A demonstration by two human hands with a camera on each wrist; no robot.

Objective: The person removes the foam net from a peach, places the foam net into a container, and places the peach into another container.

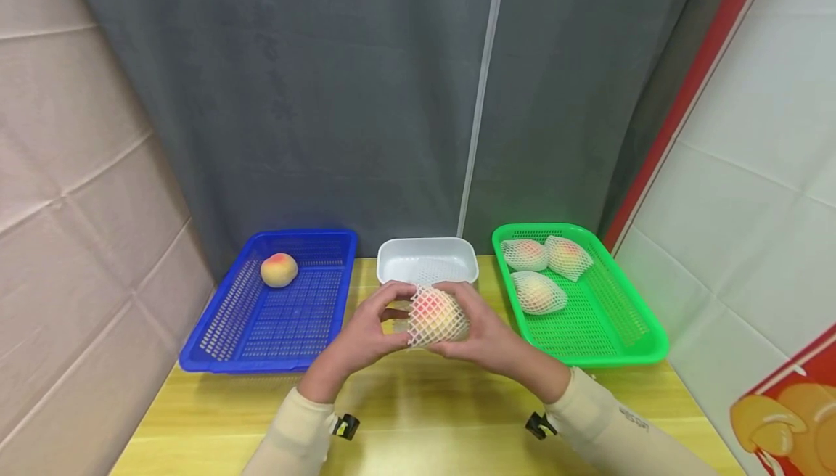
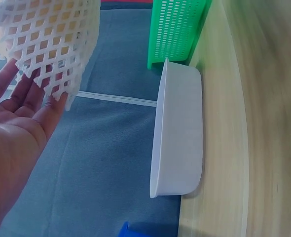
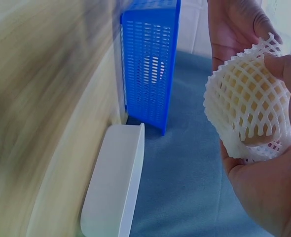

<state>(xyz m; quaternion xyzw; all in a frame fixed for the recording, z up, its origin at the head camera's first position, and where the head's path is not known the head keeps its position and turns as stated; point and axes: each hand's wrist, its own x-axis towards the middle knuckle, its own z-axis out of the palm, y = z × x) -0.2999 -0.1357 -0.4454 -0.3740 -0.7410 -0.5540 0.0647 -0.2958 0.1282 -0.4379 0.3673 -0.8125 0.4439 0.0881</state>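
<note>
Between my two hands, above the table, is a peach in a white foam net sleeve. My right hand grips the wrapped peach from its right side, with the thumb against the netting in the right wrist view. At the sleeve's open left edge, my left hand holds the net with curled fingers; its fingertips are partly hidden by the mesh in the left wrist view. Behind the hands stands a white tray with foam netting in it.
On the left, a blue basket holds one bare peach. A green basket on the right contains three net-wrapped peaches. Everything stands on a wooden table, with a grey curtain behind and walls either side.
</note>
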